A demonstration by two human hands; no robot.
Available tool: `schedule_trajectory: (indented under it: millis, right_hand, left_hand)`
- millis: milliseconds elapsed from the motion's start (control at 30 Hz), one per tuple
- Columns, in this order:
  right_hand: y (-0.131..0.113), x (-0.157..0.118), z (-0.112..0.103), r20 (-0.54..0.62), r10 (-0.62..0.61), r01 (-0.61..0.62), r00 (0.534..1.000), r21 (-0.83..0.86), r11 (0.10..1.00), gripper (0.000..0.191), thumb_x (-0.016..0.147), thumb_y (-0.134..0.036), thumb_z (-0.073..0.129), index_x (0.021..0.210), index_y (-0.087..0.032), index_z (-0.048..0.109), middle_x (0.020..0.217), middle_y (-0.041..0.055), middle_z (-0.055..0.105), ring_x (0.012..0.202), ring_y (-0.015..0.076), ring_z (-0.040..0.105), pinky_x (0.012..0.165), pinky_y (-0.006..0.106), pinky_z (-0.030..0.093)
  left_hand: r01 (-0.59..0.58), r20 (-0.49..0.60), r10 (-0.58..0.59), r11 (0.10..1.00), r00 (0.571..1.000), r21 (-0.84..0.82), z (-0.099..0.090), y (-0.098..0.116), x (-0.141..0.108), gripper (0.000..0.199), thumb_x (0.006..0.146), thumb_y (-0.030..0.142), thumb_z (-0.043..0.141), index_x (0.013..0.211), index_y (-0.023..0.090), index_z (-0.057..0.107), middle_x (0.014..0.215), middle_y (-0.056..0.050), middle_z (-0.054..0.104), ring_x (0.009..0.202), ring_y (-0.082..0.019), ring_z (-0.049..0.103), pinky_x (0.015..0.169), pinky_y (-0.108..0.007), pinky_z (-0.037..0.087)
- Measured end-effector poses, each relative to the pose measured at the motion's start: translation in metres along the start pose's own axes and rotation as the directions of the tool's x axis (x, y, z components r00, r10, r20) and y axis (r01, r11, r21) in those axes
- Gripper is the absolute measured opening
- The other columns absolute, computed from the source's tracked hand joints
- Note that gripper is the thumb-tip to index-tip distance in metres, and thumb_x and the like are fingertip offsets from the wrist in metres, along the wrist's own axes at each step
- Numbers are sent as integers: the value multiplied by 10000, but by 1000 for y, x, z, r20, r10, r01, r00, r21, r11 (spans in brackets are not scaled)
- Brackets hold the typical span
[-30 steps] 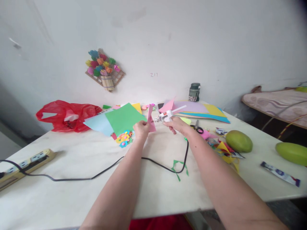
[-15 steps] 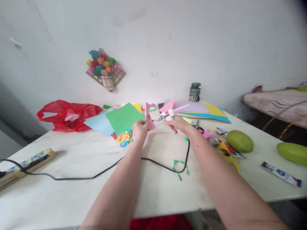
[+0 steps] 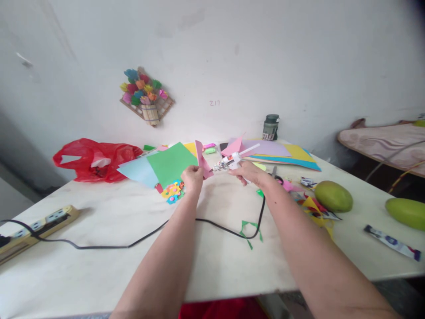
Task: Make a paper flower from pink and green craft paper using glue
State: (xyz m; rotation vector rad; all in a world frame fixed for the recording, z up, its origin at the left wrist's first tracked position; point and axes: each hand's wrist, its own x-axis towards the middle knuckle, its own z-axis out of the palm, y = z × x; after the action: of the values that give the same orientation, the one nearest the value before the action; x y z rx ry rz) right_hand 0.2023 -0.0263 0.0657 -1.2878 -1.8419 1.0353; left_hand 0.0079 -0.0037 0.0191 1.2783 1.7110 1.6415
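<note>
My left hand [image 3: 193,178] pinches a folded piece of pink paper [image 3: 201,160] and holds it up above the table. In my right hand [image 3: 248,173] is a white hot glue gun [image 3: 234,160], a glue stick poking out of its back end. Its nozzle points left and sits at or very near the pink paper; whether it touches, I cannot tell. A black cord [image 3: 215,224] runs across the table below my hands. Left of my left hand lie a green paper sheet [image 3: 171,165] and several colourful flower cutouts [image 3: 172,192].
A red plastic bag [image 3: 96,161] and a power strip [image 3: 40,230] are on the left. Paper sheets [image 3: 299,155], scissors [image 3: 275,175], scraps [image 3: 314,206], two green fruits [image 3: 333,196] and a tube [image 3: 392,242] lie right. A dark jar [image 3: 270,127] stands at the back.
The pink paper in my left hand has tilted, its top leaning left. My right hand keeps the glue gun in nearly the same place. The whole view has shifted slightly.
</note>
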Motion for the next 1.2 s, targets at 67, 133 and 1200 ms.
schedule_trajectory:
  millis: [67,133,1200]
  right_hand:
    - [1,2,0,-26,-19,19,999,-19,1000,281,699,-325,617,563,-162,434,433,-58,442,316,62,415,384,201,369]
    - [1,3,1,-60,-25,24,998,-21,999,275,713,-313,592,544,-159,440,438,-48,450,329,66,433,397,201,379]
    - [-2,-4,2,21,58,-61,998,181,982,199,650,-277,654,638,-148,503,442,-44,502,288,57,406,310,187,318]
  left_hand:
    - [-14,3,14,1000,1000,17,0,0,0,130,636,237,510,660,162,614,523,-6,598,534,-144,618,535,-220,484]
    - [-25,12,25,1000,1000,12,1,0,-1,121,631,224,517,649,161,619,507,-6,594,536,-151,619,545,-231,487]
    - [-27,22,32,980,999,-199,5,-2,0,77,572,228,569,584,157,596,460,7,555,485,-148,584,510,-248,474]
